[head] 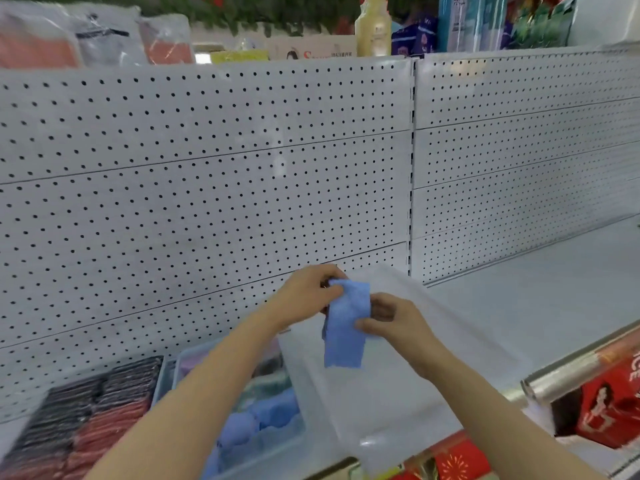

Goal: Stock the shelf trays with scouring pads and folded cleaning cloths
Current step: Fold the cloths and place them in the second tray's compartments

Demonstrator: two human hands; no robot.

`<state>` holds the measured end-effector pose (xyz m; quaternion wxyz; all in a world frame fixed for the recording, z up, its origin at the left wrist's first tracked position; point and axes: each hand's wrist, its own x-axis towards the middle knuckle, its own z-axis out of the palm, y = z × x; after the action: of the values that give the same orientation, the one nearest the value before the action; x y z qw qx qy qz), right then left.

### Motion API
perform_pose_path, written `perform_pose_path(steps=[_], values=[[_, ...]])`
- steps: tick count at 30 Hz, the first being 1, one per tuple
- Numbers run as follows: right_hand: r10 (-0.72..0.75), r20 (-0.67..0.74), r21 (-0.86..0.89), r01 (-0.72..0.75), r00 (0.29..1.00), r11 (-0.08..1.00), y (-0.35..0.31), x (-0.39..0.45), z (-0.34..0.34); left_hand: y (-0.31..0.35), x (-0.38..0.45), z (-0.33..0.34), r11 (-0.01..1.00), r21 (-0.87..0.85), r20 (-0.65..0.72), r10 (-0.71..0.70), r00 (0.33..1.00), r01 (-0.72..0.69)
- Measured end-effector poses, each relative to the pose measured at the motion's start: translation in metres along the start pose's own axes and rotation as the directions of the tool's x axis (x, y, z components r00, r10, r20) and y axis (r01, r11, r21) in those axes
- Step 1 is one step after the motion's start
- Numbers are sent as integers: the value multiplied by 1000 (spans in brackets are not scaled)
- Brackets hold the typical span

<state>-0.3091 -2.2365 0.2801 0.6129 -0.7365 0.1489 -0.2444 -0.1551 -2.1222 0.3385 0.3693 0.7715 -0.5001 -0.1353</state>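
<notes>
Above the clear tray [398, 393] on the white shelf [540, 292], both hands pinch a blue cloth [346, 323]: the left hand [308, 296] grips its top edge, the right hand [391, 320] its right side. Left of it, a tray [298, 441] holds blue pads [256, 420].

A red box [609, 407] below the shelf edge at the right shows large white letters, partly cut off, that read "ICE". The white card [311, 51] atop the pegboard bears a red "S"; its small print is too blurred to read
</notes>
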Motion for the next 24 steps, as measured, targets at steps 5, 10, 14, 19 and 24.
perform_pose_path(steps=[5, 10, 14, 19, 24], values=[[-11, 89, 164, -4, 996, 986, -23, -18, 66, -19, -58, -39, 993, -105, -210, -74, 975, 53], [-6, 41, 205, -3, 999, 979, -27, -20, 110, -41, -112, -53, 841, -485, -56, -305, 951, 241], [-23, 20, 190, 19, 1000, 982, -28, -20, 125, -59, -147, -49, 700, -674, 45, -280, 959, 236], [-6, 184, 76, -8, 983, 997, -24, -30, 140, -78, -164, -39, 800, -576, -174, -319, 932, 166], [-86, 156, -327, 133, 984, 936, -12, -20, 158, -102, -170, -34, 982, -77, -368, -188, 911, 172]])
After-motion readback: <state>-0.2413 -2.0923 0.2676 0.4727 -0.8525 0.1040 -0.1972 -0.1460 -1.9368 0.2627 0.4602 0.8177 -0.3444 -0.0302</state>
